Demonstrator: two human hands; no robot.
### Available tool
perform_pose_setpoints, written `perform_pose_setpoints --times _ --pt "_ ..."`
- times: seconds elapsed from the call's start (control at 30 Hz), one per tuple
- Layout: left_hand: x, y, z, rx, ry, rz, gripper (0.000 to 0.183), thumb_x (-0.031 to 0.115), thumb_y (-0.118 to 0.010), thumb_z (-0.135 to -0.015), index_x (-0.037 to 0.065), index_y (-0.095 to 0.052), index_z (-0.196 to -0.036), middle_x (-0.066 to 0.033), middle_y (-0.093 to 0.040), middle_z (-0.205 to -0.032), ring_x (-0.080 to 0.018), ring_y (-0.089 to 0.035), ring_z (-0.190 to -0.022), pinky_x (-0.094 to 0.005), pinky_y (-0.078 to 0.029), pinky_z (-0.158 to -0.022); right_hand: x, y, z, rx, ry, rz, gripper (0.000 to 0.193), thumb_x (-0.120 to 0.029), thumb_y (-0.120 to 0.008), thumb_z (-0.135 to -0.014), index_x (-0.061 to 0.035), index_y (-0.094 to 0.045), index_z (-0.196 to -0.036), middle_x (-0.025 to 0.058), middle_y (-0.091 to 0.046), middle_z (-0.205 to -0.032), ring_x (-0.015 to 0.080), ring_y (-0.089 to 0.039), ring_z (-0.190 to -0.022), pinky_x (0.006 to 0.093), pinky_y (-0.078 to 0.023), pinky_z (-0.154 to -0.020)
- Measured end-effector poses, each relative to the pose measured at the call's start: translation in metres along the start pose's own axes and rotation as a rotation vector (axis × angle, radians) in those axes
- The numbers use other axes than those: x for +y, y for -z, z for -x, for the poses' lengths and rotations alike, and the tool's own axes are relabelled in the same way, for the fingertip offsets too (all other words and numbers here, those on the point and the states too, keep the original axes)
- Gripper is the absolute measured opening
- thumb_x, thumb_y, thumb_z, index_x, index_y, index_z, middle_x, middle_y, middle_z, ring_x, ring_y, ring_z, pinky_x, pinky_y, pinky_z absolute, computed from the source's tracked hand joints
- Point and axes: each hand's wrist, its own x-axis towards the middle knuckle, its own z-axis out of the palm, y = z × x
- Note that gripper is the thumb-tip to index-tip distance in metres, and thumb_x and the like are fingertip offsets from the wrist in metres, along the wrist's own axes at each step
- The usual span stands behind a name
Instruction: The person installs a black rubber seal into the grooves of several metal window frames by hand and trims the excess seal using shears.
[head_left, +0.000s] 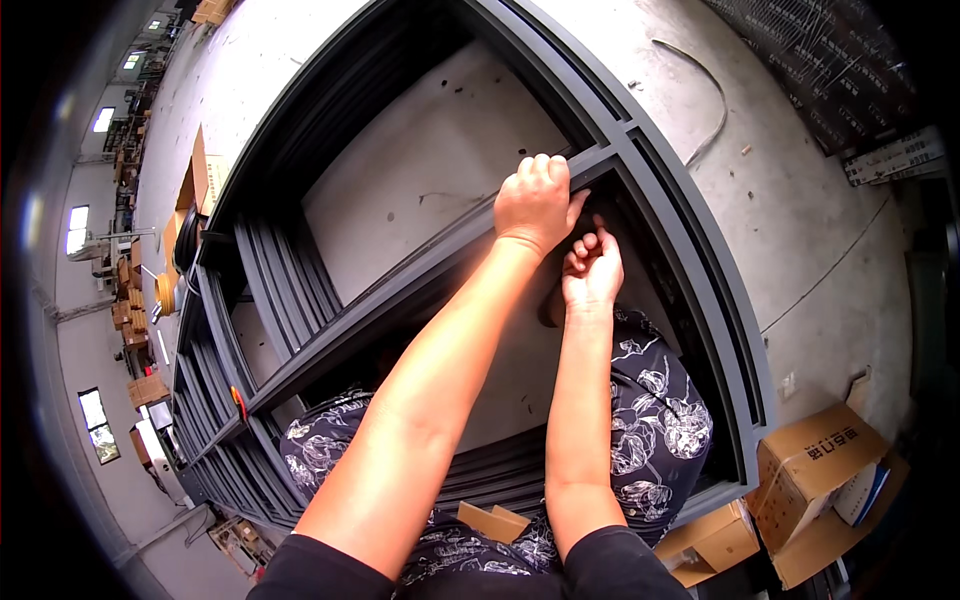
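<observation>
To brace steadily, we're gripping the grey crossbar (425, 268) with our left hand (535, 200); our nearby right hand's (592, 270) grip we cannot tell.

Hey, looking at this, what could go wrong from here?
The left hand is on the grey crossbar and might get pinched if the frame shifts. The right hand, close below, could scrape against the frame's edges. The open cardboard box near the frame might trip someone.
</observation>
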Motion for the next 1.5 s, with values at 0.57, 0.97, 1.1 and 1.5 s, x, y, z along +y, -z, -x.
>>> perform_pose_setpoints --times 0.57,0.97,1.1,1.5 --pt "0.009 -0.007 -0.002 0.043 0.024 -0.091 0.05 0.055 -0.072 -0.078 0.008 -0.057 -0.09 -0.0037 -0.057 -0.083 -0.0202 -0.061 -0.079 -0.0329 -0.053 -0.061 0.126 0.017 0.038 -0.184 0.226 0.131 0.028 -0.024 -0.037 -0.103 -0.0051 -0.057 -0.106 0.0029 -0.06 -0.098 0.0128 -0.059 -0.085 0.0303 -0.05 -0.075" --pt "0.023 -0.003 -0.008 0.034 0.008 -0.052 0.049 0.052 -0.073 -0.078 0.008 -0.057 -0.092 -0.0034 -0.058 -0.084 -0.0197 -0.06 -0.08 -0.0326 -0.052 -0.064 0.132 0.046 0.002 -0.4 -0.28 -0.441 0.03 -0.028 -0.036 -0.103 -0.008 -0.058 -0.107 0.0046 -0.061 -0.098 0.017 -0.061 -0.09 0.0312 -0.049 -0.078" --pt "0.015 0.014 0.004 -0.115 0.025 0.071 0.051 0.047 -0.072 -0.082 0.005 -0.059 -0.107 -0.0079 -0.063 -0.098 -0.0243 -0.062 -0.095 -0.0358 -0.053 -0.081 0.117 0.043 0.011 -0.413 -0.204 -0.173 0.033 -0.029 -0.035 -0.103 -0.0071 -0.058 -0.113 0.0057 -0.062 -0.105 0.0184 -0.061 -0.099 0.0333 -0.05 -0.084" --pt "-0.091 0.074 0.241 -0.148 0.415 0.656 0.042 0.031 -0.061 -0.097 0.001 -0.058 -0.126 -0.0177 -0.062 -0.122 -0.0352 -0.059 -0.115 -0.0392 -0.046 -0.1 0.073 -0.031 0.048 0.023 -0.276 0.14 0.048 -0.054 -0.041 -0.103 -0.0115 -0.047 -0.082 0.0007 -0.044 -0.062 0.0148 -0.042 -0.049 0.0299 -0.037 -0.048"
